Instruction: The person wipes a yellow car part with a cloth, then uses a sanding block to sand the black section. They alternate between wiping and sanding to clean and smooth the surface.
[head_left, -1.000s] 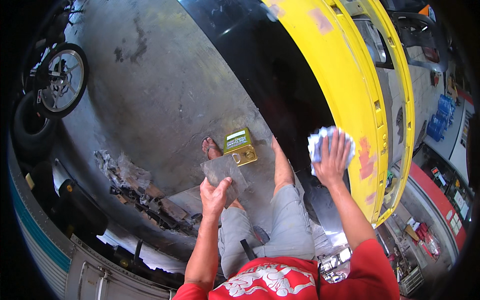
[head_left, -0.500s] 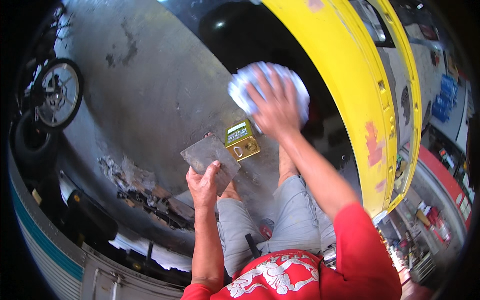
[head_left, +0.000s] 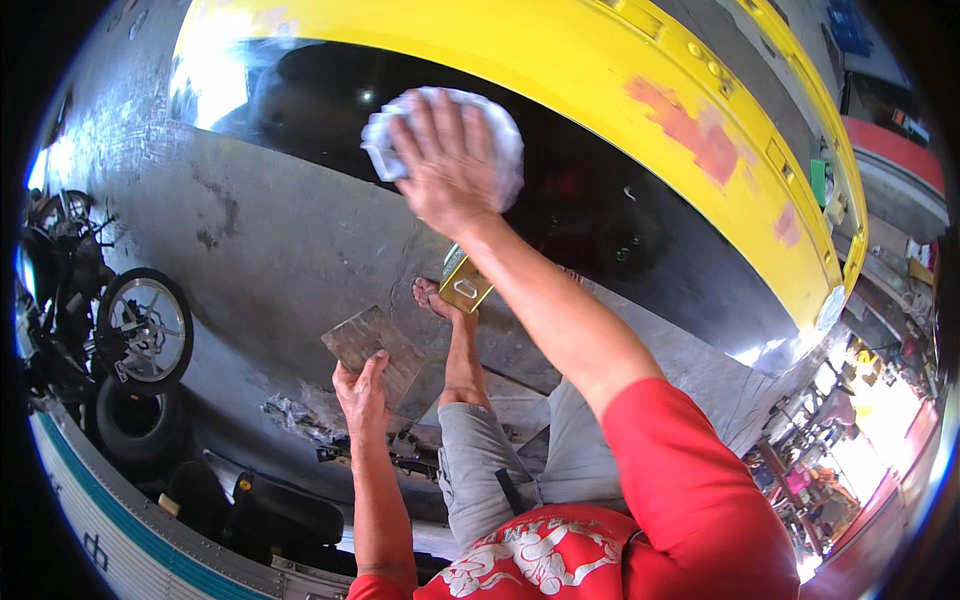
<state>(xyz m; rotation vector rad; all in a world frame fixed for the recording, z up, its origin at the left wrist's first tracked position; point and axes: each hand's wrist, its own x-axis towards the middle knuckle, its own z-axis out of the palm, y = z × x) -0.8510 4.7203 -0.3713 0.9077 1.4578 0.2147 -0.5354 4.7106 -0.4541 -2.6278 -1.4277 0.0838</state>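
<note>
My right hand (head_left: 450,165) holds a crumpled white cloth (head_left: 508,150) under its palm, with its fingers stretched over the cloth. The cloth lies against the glossy black lower part of a yellow-and-black vehicle panel (head_left: 590,175). My left hand (head_left: 362,395) is closed on the near edge of a thin, flat, grey-brown square plate (head_left: 378,345), thumb on top and fingers out of sight beneath. Partly hidden by my right forearm, a gold-and-green rectangular tin (head_left: 463,288) stands on the floor beside my foot.
A motorcycle wheel (head_left: 147,330) and a loose tyre (head_left: 140,425) are at the left. Sanded reddish patches (head_left: 690,130) mark the yellow paint. Scraps (head_left: 300,415) lie near my left forearm. A white-and-teal vehicle side (head_left: 130,535) borders the lower left, with clutter (head_left: 815,470) at lower right.
My right hand and the cloth have moved left and slightly up in view, along the black panel. My left hand still grips the plate, now a little further left. The view has turned.
</note>
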